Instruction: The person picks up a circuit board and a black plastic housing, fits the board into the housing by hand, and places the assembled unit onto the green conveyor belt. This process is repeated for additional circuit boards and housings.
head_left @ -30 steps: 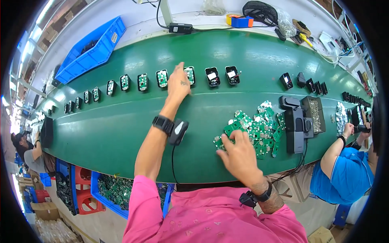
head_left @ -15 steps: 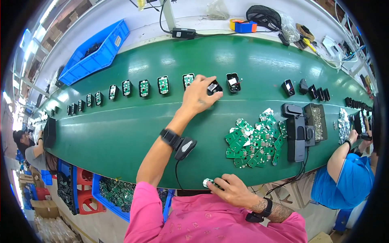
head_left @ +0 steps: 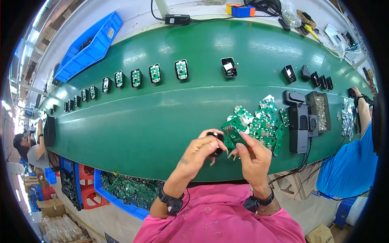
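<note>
My left hand [head_left: 199,153] grips a small black plastic housing [head_left: 219,142] near the table's front edge. Right beside it, my right hand [head_left: 253,158] pinches a green circuit board [head_left: 234,135] by its edge, tilted up. A heap of loose green circuit boards [head_left: 263,129] lies just beyond the right hand. Farther back stands one black housing [head_left: 229,68] with a white part and red wire inside. To its left runs a row of several black housings with green boards in them, the nearest being a board-filled housing [head_left: 181,69].
A grey-black powered device [head_left: 298,129] and a tray of small metal parts [head_left: 321,113] stand right of the heap. Several black housings [head_left: 316,79] sit at the back right. A blue crate [head_left: 91,46] is at the back left. Co-workers sit at both ends.
My left hand has brought the black housing from the back row to the front edge. My right hand has raised the circuit board to meet it. The view has shifted slightly.
</note>
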Tool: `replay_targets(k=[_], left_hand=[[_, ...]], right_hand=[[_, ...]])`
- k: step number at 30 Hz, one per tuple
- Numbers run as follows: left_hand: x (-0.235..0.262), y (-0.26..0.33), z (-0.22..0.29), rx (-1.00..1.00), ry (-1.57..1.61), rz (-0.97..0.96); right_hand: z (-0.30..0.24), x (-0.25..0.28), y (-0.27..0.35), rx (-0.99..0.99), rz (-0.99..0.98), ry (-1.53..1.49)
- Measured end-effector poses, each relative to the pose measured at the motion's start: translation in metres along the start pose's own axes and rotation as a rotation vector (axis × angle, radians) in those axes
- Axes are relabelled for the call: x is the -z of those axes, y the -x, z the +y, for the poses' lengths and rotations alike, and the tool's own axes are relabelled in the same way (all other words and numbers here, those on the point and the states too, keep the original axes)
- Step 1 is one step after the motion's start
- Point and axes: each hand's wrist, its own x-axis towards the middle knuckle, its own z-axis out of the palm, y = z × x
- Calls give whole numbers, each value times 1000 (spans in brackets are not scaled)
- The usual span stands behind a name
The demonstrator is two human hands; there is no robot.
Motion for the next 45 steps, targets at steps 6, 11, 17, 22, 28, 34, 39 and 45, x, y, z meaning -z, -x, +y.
replay_targets(k=[6,11,17,22,28,34,39,45], left_hand=[[-11,0,-2,9,-219,54],[-13,-1,-2,-82,-326,-22],[-8,-7,-9,29,-129,3],[-19,-4,-5,-52,110,134],[-15,-3,4,-15,162,44],[-20,2,9,216,386,-38],[-26,0,7,88,69,-71],[-40,-1,5,-37,46,33]], right_hand=[[-3,-3,-9,237,-18,162],[-3,0,-8,120,-53,118],[-1,6,-10,192,-145,148],[7,9,-7,282,-199,249],[7,13,-13,419,-225,307],[-3,21,-20,410,-282,295],[-6,15,-27,305,-230,183],[-8,9,-23,367,-164,189]])
